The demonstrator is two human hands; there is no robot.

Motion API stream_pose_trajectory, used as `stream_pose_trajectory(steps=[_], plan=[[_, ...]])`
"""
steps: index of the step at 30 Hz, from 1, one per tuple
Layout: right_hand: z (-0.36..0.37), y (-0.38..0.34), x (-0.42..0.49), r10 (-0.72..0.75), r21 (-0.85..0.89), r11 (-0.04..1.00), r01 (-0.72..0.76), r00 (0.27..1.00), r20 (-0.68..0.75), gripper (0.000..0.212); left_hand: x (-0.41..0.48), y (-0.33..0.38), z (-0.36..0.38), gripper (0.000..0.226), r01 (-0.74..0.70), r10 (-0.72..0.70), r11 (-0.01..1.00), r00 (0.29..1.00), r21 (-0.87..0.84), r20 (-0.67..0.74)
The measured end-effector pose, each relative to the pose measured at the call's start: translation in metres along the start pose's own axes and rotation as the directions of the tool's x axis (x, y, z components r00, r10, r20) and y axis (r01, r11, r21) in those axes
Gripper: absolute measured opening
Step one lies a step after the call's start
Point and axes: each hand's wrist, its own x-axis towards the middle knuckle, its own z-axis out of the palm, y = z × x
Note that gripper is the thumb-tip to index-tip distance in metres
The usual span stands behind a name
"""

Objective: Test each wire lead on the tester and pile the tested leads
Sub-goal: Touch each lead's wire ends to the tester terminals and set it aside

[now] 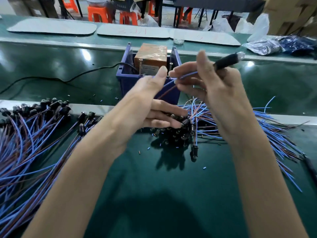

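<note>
right hand grips wire lead, black end raised | left hand fingers straight, just beside | tester behind both on counter | left pile

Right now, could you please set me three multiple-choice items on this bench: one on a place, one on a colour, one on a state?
1. Where does the tester stand?
A) at the far left end of the bench
B) near the middle of the bench, beyond the hands
C) at the bench's near edge

2. What colours are the wires of the held lead?
A) green and yellow
B) white and red
C) blue and brown

3. How is the lead with the black socket?
A) held up in the right hand
B) lying flat on the bench
C) dropped inside the tester

Answers: 1 B, the tester sits centrally behind both hands; 2 C, one wire shows blue and the other brown; 3 A, the right hand grips the lead in the air.
</note>
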Motion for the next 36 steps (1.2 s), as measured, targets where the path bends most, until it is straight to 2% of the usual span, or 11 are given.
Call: stream_pose_trajectory(steps=[3, 6, 9, 12, 14, 19, 26, 30, 36], plan=[[-0.001, -0.008, -0.002, 0.022, -0.029, 0.999, -0.021, 1.000, 0.005, 0.054, 0.007, -0.004, 0.002, 0.069, 0.028, -0.053, 0.981, 0.991, -0.191, -0.125], [-0.002, -0.011, -0.003, 0.017, -0.017, 1.000, -0.017, 1.000, -0.020, 0.060, 0.011, -0.005, -0.002, 0.056, -0.110, -0.013, 0.925, 0.948, -0.363, -0.319], [-0.002, -0.015, -0.004, 0.030, 0.089, 0.996, -0.024, 0.998, -0.061, 0.065, 0.014, -0.007, -0.013, 0.047, -0.262, -0.005, 0.849, 0.865, -0.459, -0.502], [-0.003, -0.016, -0.003, 0.040, 0.190, 0.982, -0.018, 0.993, -0.110, 0.059, 0.012, -0.005, -0.022, 0.048, -0.386, 0.022, 0.803, 0.781, -0.455, -0.624], [-0.003, -0.015, -0.002, 0.066, 0.210, 0.977, -0.038, 0.989, -0.131, 0.052, 0.011, -0.005, -0.025, 0.044, -0.420, 0.058, 0.806, 0.757, -0.417, -0.651], [-0.003, -0.013, -0.002, 0.093, 0.175, 0.982, -0.076, 0.992, -0.090, 0.045, 0.011, -0.008, -0.021, 0.045, -0.386, 0.172, 0.893, 0.768, -0.232, -0.616], [-0.001, -0.010, -0.004, 0.123, -0.056, 0.991, -0.122, 0.992, 0.016, 0.030, 0.008, -0.012, -0.010, 0.035, -0.368, 0.356, 0.929, 0.861, 0.038, -0.362], [0.007, -0.005, -0.006, 0.195, -0.168, 0.968, -0.187, 0.980, 0.032, 0.024, 0.009, -0.017, -0.010, 0.032, -0.340, 0.365, 0.929, 0.909, 0.148, -0.201], [0.012, -0.004, -0.006, 0.250, -0.121, 0.961, -0.249, 0.968, -0.004, 0.016, 0.011, -0.020, -0.018, 0.033, -0.318, 0.350, 0.931, 0.917, 0.177, -0.192]])
